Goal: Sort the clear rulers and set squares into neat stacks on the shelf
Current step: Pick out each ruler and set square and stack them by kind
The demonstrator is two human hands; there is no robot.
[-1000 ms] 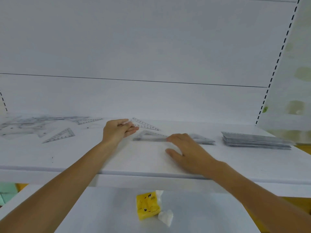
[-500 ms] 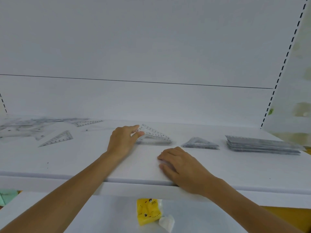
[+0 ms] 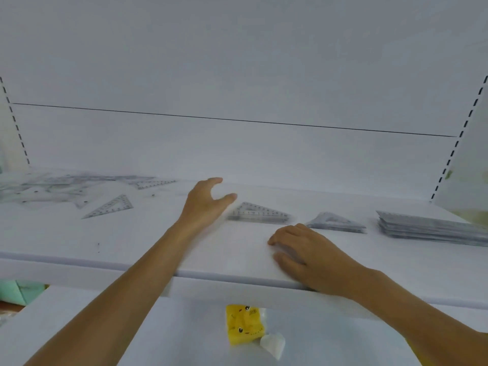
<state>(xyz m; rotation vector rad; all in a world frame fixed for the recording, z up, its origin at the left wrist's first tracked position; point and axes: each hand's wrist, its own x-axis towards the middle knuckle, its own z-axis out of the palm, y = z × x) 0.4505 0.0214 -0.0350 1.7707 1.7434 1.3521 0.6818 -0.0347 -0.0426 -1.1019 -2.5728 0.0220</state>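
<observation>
On the white shelf (image 3: 132,249) a stack of long clear set squares (image 3: 260,213) lies at the middle. A second, smaller stack of set squares (image 3: 335,223) lies to its right, and a stack of clear rulers (image 3: 427,228) lies at the far right. My left hand (image 3: 206,202) hovers just left of the middle stack, fingers and thumb spread, holding nothing. My right hand (image 3: 309,252) rests palm down on the shelf near its front edge. Loose rulers and set squares (image 3: 66,186) are scattered at the far left, with one single set square (image 3: 111,207) nearer.
The shelf's back wall is plain white, with slotted uprights (image 3: 459,136) at both sides. On the lower shelf a yellow cartoon-faced packet (image 3: 244,326) and a small white object (image 3: 273,343) lie below the front edge. Pale green boxes (image 3: 23,291) show at lower left.
My left hand has let go of the set square it laid on the middle stack and has lifted off with fingers spread. My right hand has drawn back to the shelf's front edge.
</observation>
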